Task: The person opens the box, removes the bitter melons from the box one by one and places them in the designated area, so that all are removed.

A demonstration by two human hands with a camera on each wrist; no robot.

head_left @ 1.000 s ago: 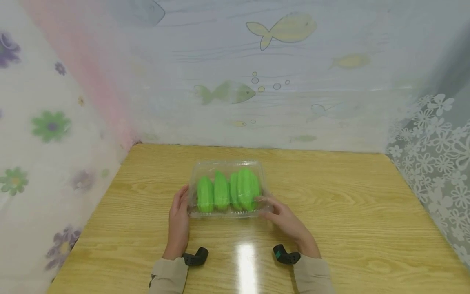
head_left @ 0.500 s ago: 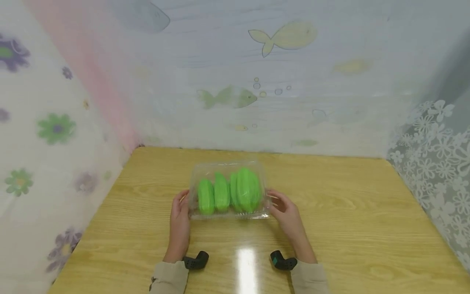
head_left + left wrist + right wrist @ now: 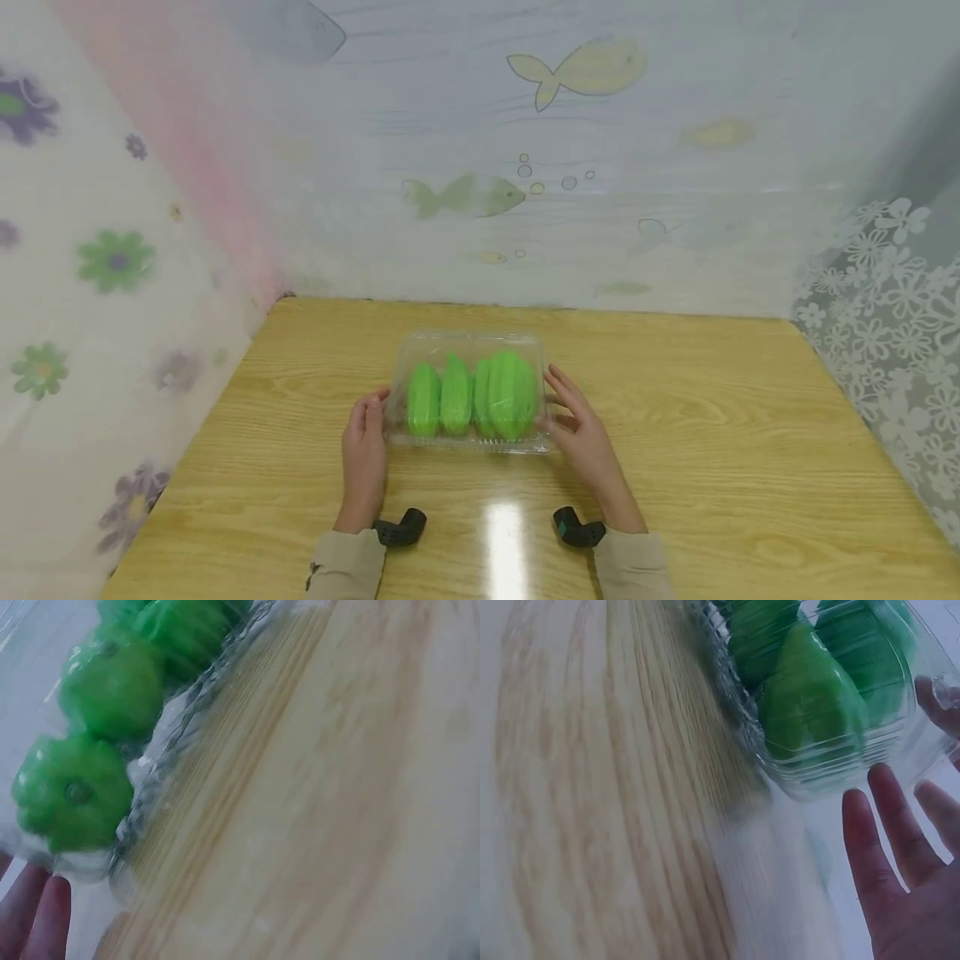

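A clear plastic clamshell box [image 3: 470, 446] rests at mid-table, its lid down. Several bright green ridged fruits [image 3: 455, 396] lie side by side inside. My left hand [image 3: 365, 467] is at the box's left side, fingertips near its front corner; in the left wrist view only two straight fingers [image 3: 46, 919] show, at the box's edge. My right hand [image 3: 592, 446] stands at the right side with its fingers spread. Seen from the right wrist, those fingers [image 3: 870, 847] are straight below the box, and another digit [image 3: 937, 705] lies by its clear edge.
The wood-grain table [image 3: 712, 433] reaches a back wall [image 3: 465, 275] covered in fish-printed sheeting. Flower-patterned sheets hang at the left [image 3: 112, 333] and right [image 3: 892, 283]. Black wrist cameras [image 3: 401, 527] sit at both sleeves.
My right hand has drawn back from the box's front right corner to its right side, and its fingers have spread. The box has shifted slightly; my left hand stays at its left side.
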